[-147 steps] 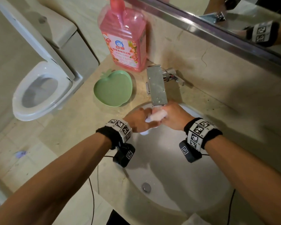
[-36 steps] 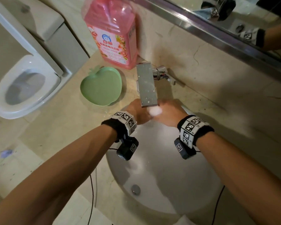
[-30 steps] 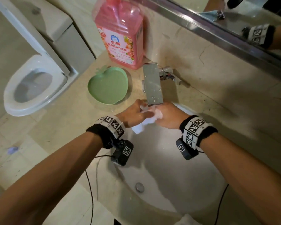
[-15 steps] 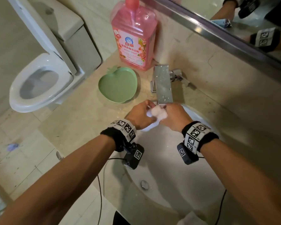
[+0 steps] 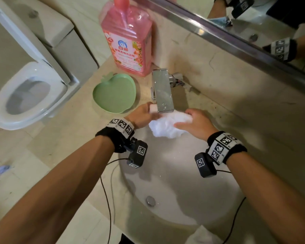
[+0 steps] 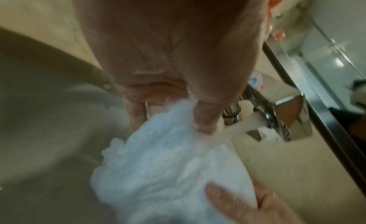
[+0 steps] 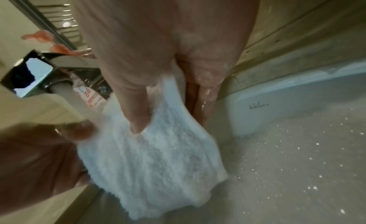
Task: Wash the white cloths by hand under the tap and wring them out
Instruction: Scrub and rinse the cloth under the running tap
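Two hands, the left hand (image 5: 143, 115) and the right hand (image 5: 195, 124), one white cloth (image 5: 167, 126), one tap (image 5: 163, 90), one green dish (image 5: 115, 93), one pink bottle (image 5: 128, 41), one basin (image 5: 180, 187), one toilet (image 5: 30, 92).

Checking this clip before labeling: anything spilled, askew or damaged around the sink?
Nothing stands out. Both hands, left hand and right hand, hold the white cloth under the tap over the basin. The pink detergent bottle stands upright beside the green apple-shaped dish. White flecks dot the basin, consistent with washing.
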Motion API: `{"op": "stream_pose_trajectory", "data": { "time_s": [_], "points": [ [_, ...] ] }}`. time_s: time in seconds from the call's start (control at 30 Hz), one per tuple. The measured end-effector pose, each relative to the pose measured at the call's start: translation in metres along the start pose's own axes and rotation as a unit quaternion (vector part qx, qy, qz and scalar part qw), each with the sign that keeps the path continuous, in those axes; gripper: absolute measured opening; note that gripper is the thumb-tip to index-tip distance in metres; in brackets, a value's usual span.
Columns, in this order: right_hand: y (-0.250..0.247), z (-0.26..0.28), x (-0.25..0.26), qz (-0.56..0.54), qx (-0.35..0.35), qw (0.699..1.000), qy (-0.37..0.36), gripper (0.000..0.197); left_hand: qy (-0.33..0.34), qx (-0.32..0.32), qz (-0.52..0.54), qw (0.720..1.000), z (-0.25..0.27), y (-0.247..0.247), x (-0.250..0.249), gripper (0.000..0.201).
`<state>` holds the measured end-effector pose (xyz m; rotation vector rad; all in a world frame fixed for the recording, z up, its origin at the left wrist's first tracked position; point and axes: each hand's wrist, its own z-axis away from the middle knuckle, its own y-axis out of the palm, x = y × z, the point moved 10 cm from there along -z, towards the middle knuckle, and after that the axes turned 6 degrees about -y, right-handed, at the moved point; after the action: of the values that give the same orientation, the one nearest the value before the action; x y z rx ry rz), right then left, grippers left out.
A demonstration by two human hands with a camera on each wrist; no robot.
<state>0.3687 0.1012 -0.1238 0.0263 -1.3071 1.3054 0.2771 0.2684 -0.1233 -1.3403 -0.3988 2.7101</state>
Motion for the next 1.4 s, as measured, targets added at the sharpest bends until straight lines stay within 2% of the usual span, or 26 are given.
{"op": "stream_pose_trajectory", "data": {
  "time_s": [0.1, 0.2, 0.27, 0.33, 0.4, 0.5, 0.57, 0.63, 0.67, 0.7, 0.77, 0.83, 0.93, 1.0, 1.07, 1.13, 1.2, 1.23, 1.33, 1.4],
  "points": [
    [-0.001, -0.003, 0.011, -0.029, -0.018, 0.999, -0.022, 0.018, -0.014, -0.086, -0.057, 0.995, 0.007, -0.017, 0.01, 0.045],
    [0.011, -0.006, 0.025, -0.025, -0.028, 0.999, -0.015, 0.027, -0.044, -0.149, -0.062, 0.986, 0.015, -0.027, 0.02, 0.046],
    [0.026, -0.006, 0.034, -0.049, -0.02, 0.999, 0.004, 0.032, -0.062, -0.14, -0.024, 0.988, 0.02, -0.025, 0.025, 0.046],
    [0.041, -0.003, 0.046, -0.108, -0.004, 0.994, 0.022, 0.026, -0.061, -0.113, 0.006, 0.992, 0.023, -0.018, 0.026, 0.041],
    [0.057, -0.003, 0.065, -0.15, 0.028, 0.988, -0.002, 0.024, -0.042, -0.09, 0.039, 0.994, 0.029, -0.011, 0.022, 0.036],
    [0.069, -0.006, 0.085, -0.076, 0.067, 0.994, -0.046, 0.033, -0.007, -0.052, 0.08, 0.995, 0.034, 0.0, 0.012, 0.023],
    [0.065, -0.012, 0.08, -0.061, 0.058, 0.996, -0.029, 0.042, -0.002, -0.039, 0.077, 0.996, 0.036, 0.0, 0.014, 0.015],
    [0.059, -0.014, 0.071, -0.113, 0.038, 0.993, 0.008, 0.026, -0.017, -0.05, 0.055, 0.997, 0.037, -0.01, 0.031, 0.024],
    [0.055, -0.013, 0.065, -0.157, 0.025, 0.987, 0.022, 0.017, -0.008, -0.045, 0.041, 0.998, 0.036, -0.011, 0.036, 0.036],
    [0.051, -0.013, 0.061, -0.182, 0.013, 0.983, 0.024, 0.017, 0.009, -0.032, 0.017, 0.999, 0.035, -0.01, 0.038, 0.05],
    [0.046, -0.012, 0.056, -0.208, 0.007, 0.978, 0.014, 0.027, 0.04, -0.01, -0.057, 0.998, 0.033, 0.001, 0.035, 0.081],
    [0.046, -0.009, 0.052, -0.262, 0.018, 0.965, 0.023, 0.039, 0.067, -0.015, -0.115, 0.991, 0.025, 0.01, 0.026, 0.098],
    [0.046, -0.004, 0.051, -0.309, 0.045, 0.95, 0.01, 0.056, 0.033, -0.019, -0.16, 0.986, 0.008, 0.021, 0.023, 0.085],
    [0.04, -0.001, 0.042, -0.316, 0.042, 0.948, 0.017, 0.052, 0.012, -0.038, -0.23, 0.972, -0.001, 0.022, 0.022, 0.063],
    [0.033, 0.001, 0.031, -0.312, 0.057, 0.948, 0.032, 0.047, 0.02, -0.082, -0.293, 0.952, -0.005, 0.018, 0.012, 0.043],
    [0.032, 0.005, 0.021, -0.323, 0.101, 0.939, 0.056, 0.038, 0.053, -0.096, -0.309, 0.945, -0.007, 0.019, -0.002, 0.042],
    [0.037, 0.012, 0.014, -0.349, 0.153, 0.919, 0.1, 0.029, 0.05, -0.084, -0.33, 0.939, -0.007, 0.023, -0.009, 0.047],
    [0.04, 0.014, 0.011, -0.346, 0.164, 0.916, 0.117, 0.03, 0.044, -0.086, -0.344, 0.934, -0.006, 0.024, -0.01, 0.044],
    [0.041, 0.006, 0.007, -0.202, 0.143, 0.963, 0.112, 0.052, 0.0, -0.134, -0.301, 0.944, -0.004, 0.016, -0.011, 0.031],
    [0.046, -0.002, 0.015, -0.101, 0.142, 0.982, 0.069, 0.055, -0.037, -0.158, -0.214, 0.963, -0.006, 0.01, -0.007, 0.029]
  ]
}}
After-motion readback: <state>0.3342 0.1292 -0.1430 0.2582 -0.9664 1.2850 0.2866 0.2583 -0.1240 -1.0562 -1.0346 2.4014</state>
